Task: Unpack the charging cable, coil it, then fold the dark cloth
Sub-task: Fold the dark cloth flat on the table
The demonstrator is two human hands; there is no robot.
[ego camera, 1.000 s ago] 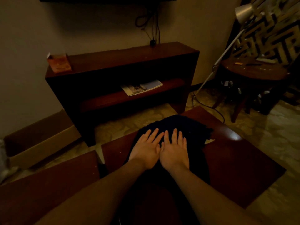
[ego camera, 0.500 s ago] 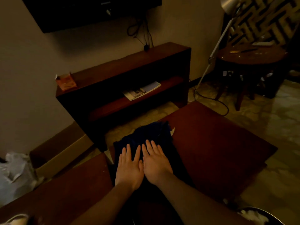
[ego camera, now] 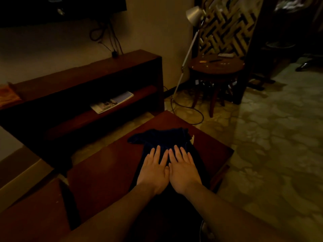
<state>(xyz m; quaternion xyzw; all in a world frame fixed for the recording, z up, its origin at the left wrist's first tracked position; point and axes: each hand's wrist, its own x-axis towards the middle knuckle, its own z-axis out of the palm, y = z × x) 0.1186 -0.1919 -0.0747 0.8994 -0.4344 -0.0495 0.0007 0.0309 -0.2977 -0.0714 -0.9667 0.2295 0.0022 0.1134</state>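
Reddish-brown wood makes up most of the furniture in this dim room. A pale mottled floor (ego camera: 272, 140) spreads to the right and a plain wall (ego camera: 153, 28) rises behind. A long low shelf unit (ego camera: 83, 74) stands against that wall, below a TV (ego camera: 52, 9) with cables dangling from it. Nearer is the square bench (ego camera: 104, 165), its top faintly glossy. A round table (ego camera: 216, 67) stands in the far corner before a lattice screen (ego camera: 227, 27), with a lamp (ego camera: 194, 13) leaning just beside it. The cloth (ego camera: 162, 137) lies on the bench's right half, bunched at its far edge. The left hand (ego camera: 153, 170) and right hand (ego camera: 185, 170) rest flat on it side by side, fingers straight, thumbs touching, grasping nothing. A magazine (ego camera: 111, 103) lies on the unit's lower shelf.
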